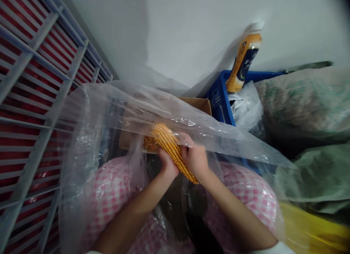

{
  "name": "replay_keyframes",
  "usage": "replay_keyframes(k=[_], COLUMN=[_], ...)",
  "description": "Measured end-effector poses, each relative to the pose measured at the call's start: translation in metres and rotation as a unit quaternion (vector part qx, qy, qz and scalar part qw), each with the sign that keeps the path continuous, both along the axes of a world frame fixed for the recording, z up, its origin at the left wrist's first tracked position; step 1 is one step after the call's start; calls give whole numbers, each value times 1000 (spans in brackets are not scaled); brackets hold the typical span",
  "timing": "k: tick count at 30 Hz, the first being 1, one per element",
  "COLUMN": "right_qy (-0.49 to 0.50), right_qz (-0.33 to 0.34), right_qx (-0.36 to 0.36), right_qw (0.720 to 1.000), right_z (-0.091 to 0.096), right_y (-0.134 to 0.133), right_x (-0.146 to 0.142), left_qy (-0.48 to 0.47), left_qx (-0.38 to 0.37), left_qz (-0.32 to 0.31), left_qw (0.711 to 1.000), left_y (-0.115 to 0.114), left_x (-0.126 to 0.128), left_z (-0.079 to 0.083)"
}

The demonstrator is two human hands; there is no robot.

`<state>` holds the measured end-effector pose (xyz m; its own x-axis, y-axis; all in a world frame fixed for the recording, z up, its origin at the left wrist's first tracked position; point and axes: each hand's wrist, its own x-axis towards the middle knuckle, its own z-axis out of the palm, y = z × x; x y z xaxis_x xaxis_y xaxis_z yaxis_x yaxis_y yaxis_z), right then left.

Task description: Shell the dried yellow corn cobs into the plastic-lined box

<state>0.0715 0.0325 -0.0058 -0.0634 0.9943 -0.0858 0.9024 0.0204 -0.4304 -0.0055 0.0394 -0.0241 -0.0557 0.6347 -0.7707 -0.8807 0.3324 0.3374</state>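
A yellow ear of dried corn [172, 148] slants through the middle of the view, its kernels in tight rows. My left hand [167, 165] is closed around its lower left side. From the right, my right hand [195, 157] grips the ear too, with the fingers partly behind clear plastic. Just under the ear's upper end, loose corn kernels [150, 143] lie in a cardboard box [195, 103]. A clear plastic sheet [131, 100] spreads over the box, around my hands and across my legs. Whether the ear is one piece or two overlapping is hard to tell.
A slatted crate [32, 126] with red behind its bars rises at the left. On the right, a blue crate [222, 100] holds a yellow drink bottle [244, 60] and a white plastic bag [247, 108]. Large sacks [306, 100] stand beside it. A pale wall [177, 38] closes off the back.
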Motion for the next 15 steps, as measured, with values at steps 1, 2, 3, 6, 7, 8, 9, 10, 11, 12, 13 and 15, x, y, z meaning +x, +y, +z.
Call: replay_keyframes(k=[1, 2, 3, 6, 7, 8, 9, 10, 11, 12, 13, 15], right_qy=[-8, -17, -25, -34, -26, -9, 16, 45, 78, 108, 134, 158], right_qz=[22, 44, 65, 91, 85, 74, 58, 39, 22, 10, 5, 17], right_qx=[9, 18, 26, 44, 47, 49, 52, 55, 57, 57, 54, 40], right_qw=[1000, 999, 997, 994, 995, 996, 997, 997, 995, 993, 990, 987], right_z=[0, 0, 0, -1, -1, -2, -3, -3, -4, -4, -3, -1], right_y=[2, 5, 8, 15, 16, 16, 16, 15, 14, 12, 10, 6], right_x=[3, 7, 10, 17, 18, 17, 15, 13, 10, 7, 5, 1], left_qy=[-4, -7, -11, -17, -16, -14, -10, -7, -6, -6, -4, 0], left_qx=[-5, -12, -18, -29, -27, -25, -20, -12, -1, 10, 22, 40], left_qz=[-9, -20, -35, -67, -71, -72, -67, -57, -45, -31, -15, 17], left_qw=[1000, 1000, 999, 997, 997, 997, 997, 998, 999, 999, 1000, 999], left_y=[1, 1, 3, 8, 9, 10, 11, 11, 11, 11, 10, 9], left_x=[0, -1, -2, -6, -7, -8, -9, -10, -10, -11, -11, -11], left_z=[0, 1, 2, 4, 5, 5, 6, 6, 7, 7, 8, 9])
